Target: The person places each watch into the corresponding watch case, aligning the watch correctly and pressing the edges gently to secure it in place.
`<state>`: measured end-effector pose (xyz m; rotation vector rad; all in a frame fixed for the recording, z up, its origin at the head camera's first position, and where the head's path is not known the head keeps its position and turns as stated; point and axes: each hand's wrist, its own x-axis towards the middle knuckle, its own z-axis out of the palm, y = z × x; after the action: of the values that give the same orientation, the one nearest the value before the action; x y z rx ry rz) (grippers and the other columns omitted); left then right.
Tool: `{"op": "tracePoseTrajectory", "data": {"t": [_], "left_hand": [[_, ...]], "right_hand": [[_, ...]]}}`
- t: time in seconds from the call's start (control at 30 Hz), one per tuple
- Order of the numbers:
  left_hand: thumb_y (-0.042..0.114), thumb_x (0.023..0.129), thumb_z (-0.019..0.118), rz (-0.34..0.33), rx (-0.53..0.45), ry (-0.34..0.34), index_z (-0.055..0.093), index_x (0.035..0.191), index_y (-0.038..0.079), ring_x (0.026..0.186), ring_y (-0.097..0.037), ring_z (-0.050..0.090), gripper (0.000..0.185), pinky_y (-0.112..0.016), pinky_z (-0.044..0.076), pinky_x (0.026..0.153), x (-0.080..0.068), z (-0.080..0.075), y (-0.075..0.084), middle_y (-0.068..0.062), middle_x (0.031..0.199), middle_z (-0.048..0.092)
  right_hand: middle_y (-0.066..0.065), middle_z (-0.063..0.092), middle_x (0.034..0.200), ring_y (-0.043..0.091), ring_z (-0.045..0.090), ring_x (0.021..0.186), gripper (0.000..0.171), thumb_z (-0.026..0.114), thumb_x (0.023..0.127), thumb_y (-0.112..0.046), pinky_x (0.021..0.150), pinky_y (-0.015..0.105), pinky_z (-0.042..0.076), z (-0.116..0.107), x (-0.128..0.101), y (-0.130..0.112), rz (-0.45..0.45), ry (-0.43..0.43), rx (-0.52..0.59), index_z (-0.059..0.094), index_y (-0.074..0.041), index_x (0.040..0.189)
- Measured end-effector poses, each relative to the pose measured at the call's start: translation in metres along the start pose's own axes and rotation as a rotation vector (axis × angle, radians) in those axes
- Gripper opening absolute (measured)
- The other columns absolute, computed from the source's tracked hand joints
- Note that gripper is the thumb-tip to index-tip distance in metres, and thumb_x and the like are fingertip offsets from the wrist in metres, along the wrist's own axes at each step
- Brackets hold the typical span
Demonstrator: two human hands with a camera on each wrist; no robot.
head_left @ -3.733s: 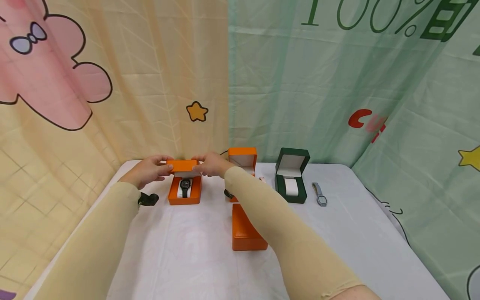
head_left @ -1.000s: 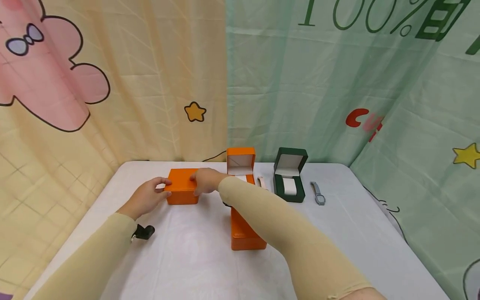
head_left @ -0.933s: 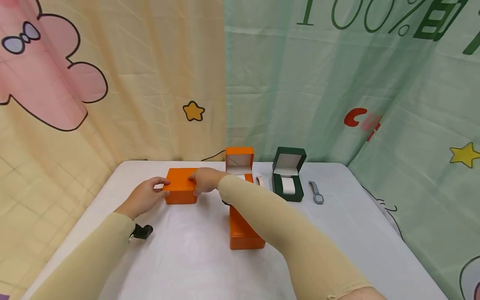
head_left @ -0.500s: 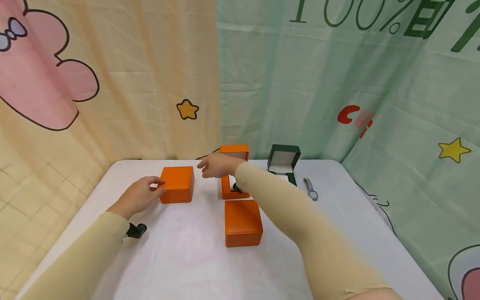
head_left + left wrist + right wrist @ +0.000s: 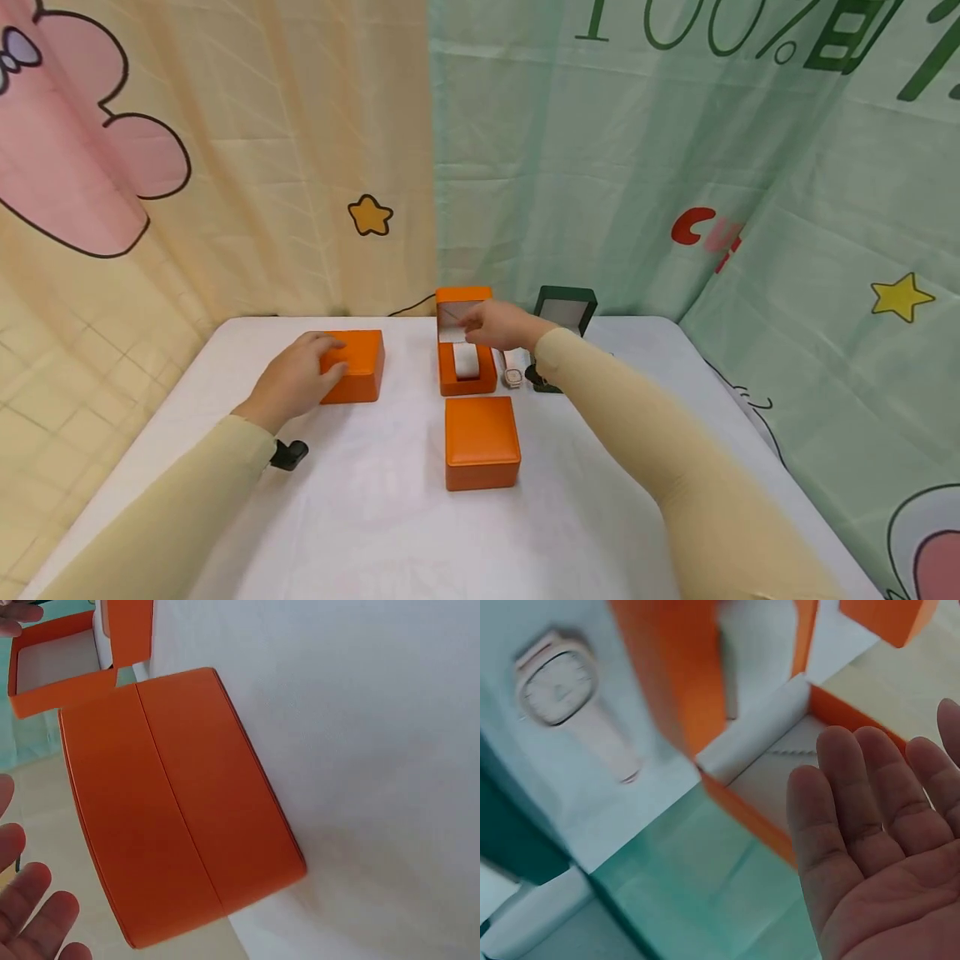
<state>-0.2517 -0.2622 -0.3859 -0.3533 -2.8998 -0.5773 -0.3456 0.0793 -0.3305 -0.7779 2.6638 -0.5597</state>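
A closed orange box (image 5: 356, 375) sits at the left of the white table (image 5: 375, 517). My left hand (image 5: 307, 379) lies on its left side with relaxed fingers; in the left wrist view the fingers (image 5: 34, 911) are straight beside the box (image 5: 172, 802). My right hand (image 5: 491, 325) reaches to the raised lid of an open orange box (image 5: 467, 379) with a white cushion inside. The palm (image 5: 870, 847) is flat and holds nothing, close to the lid (image 5: 780, 772). A pale pink watch (image 5: 513, 377) (image 5: 559, 686) lies just right of that box.
A second closed orange box (image 5: 482, 440) stands nearer me in the middle. An open dark green box (image 5: 567, 310) stands behind my right forearm, partly hidden. Printed curtains hang close behind the table and along its right side.
The lid of the left orange box was shut. My right hand left that box and moved right to the open orange box's lid. My left hand stayed by the closed box.
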Motion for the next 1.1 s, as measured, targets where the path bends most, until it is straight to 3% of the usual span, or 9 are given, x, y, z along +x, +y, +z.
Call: {"op": "tracePoseTrajectory", "data": {"t": [0.3, 0.53, 0.77, 0.93, 1.1], "left_hand": [[0.022, 0.103, 0.063, 0.099, -0.041, 0.033, 0.059, 0.143, 0.002, 0.135, -0.044, 0.056, 0.045, -0.062, 0.046, 0.113, 0.009, 0.008, 0.03, -0.019, 0.15, 0.055], [0.028, 0.101, 0.069, 0.191, -0.051, 0.026, 0.062, 0.142, 0.008, 0.136, -0.04, 0.058, 0.046, -0.056, 0.048, 0.115, 0.015, 0.023, 0.053, -0.015, 0.146, 0.062], [0.037, 0.102, 0.069, 0.171, -0.098, -0.057, 0.055, 0.15, 0.01, 0.139, -0.038, 0.057, 0.057, -0.057, 0.047, 0.116, 0.021, 0.037, 0.073, -0.013, 0.153, 0.057], [0.04, 0.101, 0.069, 0.128, -0.141, -0.126, 0.047, 0.157, 0.009, 0.143, -0.039, 0.053, 0.067, -0.058, 0.043, 0.119, 0.03, 0.048, 0.085, -0.016, 0.159, 0.049], [0.043, 0.102, 0.069, 0.09, -0.166, -0.198, 0.042, 0.16, 0.009, 0.145, -0.038, 0.05, 0.073, -0.059, 0.04, 0.121, 0.041, 0.061, 0.093, -0.017, 0.164, 0.042]], "right_hand": [[0.013, 0.063, 0.149, 0.028, 0.061, 0.136, 0.044, 0.062, 0.107, -0.018, 0.112, 0.043, 0.053, 0.003, -0.021, 0.036, 0.067, 0.016, 0.003, 0.058, -0.01, 0.15], [0.012, 0.064, 0.147, 0.031, 0.059, 0.137, 0.048, 0.066, 0.105, -0.019, 0.115, 0.046, 0.05, 0.015, -0.031, 0.055, 0.112, 0.034, -0.05, 0.058, -0.01, 0.151], [0.007, 0.059, 0.155, 0.031, 0.054, 0.144, 0.054, 0.069, 0.103, -0.027, 0.121, 0.051, 0.043, 0.026, -0.038, 0.07, 0.176, 0.03, -0.122, 0.056, -0.02, 0.154], [0.006, 0.058, 0.156, 0.032, 0.052, 0.144, 0.058, 0.075, 0.099, -0.033, 0.122, 0.05, 0.041, 0.033, -0.041, 0.081, 0.148, 0.027, -0.174, 0.057, -0.02, 0.153], [0.008, 0.062, 0.151, 0.035, 0.051, 0.143, 0.058, 0.077, 0.097, -0.035, 0.126, 0.052, 0.034, 0.041, -0.041, 0.086, 0.099, 0.046, -0.299, 0.061, -0.018, 0.15]]}}
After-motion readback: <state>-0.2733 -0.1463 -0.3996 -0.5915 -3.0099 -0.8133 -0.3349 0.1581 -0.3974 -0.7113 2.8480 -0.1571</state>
